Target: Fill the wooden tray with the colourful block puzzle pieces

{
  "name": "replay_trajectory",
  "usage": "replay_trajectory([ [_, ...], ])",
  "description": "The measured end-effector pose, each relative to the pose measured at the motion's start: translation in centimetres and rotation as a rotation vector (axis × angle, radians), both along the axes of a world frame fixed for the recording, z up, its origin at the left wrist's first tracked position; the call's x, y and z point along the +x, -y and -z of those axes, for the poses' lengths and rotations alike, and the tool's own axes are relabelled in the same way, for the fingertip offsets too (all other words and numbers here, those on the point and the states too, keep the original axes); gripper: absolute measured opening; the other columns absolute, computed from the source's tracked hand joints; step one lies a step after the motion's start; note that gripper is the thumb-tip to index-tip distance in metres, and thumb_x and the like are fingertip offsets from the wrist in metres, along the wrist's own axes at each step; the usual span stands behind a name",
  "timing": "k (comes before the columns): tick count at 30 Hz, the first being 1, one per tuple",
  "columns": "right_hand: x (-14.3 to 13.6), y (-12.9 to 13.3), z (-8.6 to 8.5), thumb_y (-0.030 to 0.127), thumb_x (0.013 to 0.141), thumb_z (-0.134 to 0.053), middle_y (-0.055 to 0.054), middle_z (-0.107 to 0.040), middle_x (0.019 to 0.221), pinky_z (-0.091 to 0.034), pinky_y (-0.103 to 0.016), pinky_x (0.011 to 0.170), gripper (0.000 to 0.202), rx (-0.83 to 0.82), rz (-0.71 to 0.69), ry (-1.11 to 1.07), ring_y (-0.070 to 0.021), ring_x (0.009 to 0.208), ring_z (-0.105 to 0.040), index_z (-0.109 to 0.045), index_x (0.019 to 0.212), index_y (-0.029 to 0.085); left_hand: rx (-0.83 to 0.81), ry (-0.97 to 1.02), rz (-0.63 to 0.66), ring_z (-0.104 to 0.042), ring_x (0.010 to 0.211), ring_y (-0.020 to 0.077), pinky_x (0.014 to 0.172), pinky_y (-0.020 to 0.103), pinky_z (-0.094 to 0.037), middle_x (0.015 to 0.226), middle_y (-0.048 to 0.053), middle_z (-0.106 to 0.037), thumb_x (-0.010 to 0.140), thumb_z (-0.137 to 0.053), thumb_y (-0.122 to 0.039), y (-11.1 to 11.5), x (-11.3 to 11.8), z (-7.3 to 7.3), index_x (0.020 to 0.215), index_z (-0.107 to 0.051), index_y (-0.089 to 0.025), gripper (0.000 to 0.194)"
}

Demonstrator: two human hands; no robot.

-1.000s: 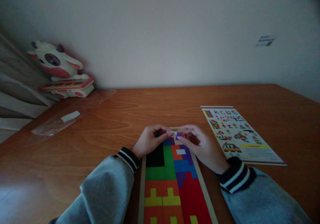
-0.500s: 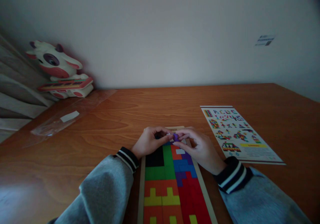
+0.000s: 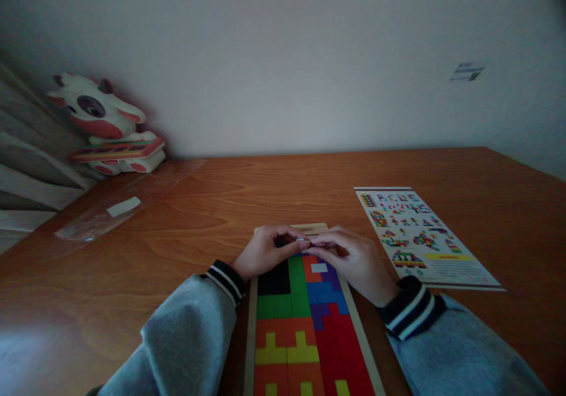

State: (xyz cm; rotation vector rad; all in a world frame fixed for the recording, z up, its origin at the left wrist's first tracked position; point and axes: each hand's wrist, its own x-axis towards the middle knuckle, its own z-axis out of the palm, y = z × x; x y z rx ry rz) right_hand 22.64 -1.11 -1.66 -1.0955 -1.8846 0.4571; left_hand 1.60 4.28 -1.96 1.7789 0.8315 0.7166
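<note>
My left hand (image 3: 272, 247) and my right hand (image 3: 354, 260) meet over the far end of a wooden block puzzle board (image 3: 329, 355). Fingertips of both are pinched together around a small purple puzzle piece, now almost wholly covered by them. A tiny white bit (image 3: 301, 240) shows at my left fingertips; I cannot tell what it is. Coloured pieces fill the board: green, orange, yellow, blue, purple and red. Near my left hand lies a black area (image 3: 273, 279). A white sticker (image 3: 319, 267) sits on an orange piece below my right fingers.
A printed pattern sheet (image 3: 427, 240) lies to the right on the wooden table (image 3: 247, 190). At the left are a clear plastic bag (image 3: 92, 222) with a white label and a cow-shaped toy keyboard (image 3: 119, 148). A curtain (image 3: 26, 166) hangs at the left edge.
My right fingers have closed in towards the left ones and now cover the purple piece, which was visible between them before. The board and sheet have not moved.
</note>
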Motion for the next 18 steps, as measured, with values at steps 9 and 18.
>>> replay_trajectory([
  [9,0.47,-0.06,-0.15,0.030,0.090,-0.067,-0.005,-0.068,0.099,-0.059,-0.033,0.075,0.022,-0.063,-0.053,0.008,-0.0179,0.087,-0.069,-0.071,0.112,0.028,-0.031,0.035,-0.017,-0.067,0.080,0.0158,0.076,0.026,-0.051,0.090,0.006,-0.075,0.085,-0.071,-0.042,-0.13,-0.02,0.63,0.096,-0.074,-0.015,0.029],
  [18,0.29,0.16,-0.07,0.031,0.090,-0.065,-0.005,-0.073,0.100,-0.060,-0.035,0.078,0.016,-0.169,-0.017,-0.085,-0.0192,0.087,-0.071,-0.070,0.105,0.025,-0.036,0.068,-0.020,-0.066,0.081,0.0159,0.076,0.026,-0.051,0.091,0.006,-0.074,0.086,-0.069,-0.042,-0.13,0.03,0.78,0.097,-0.073,-0.015,0.030],
])
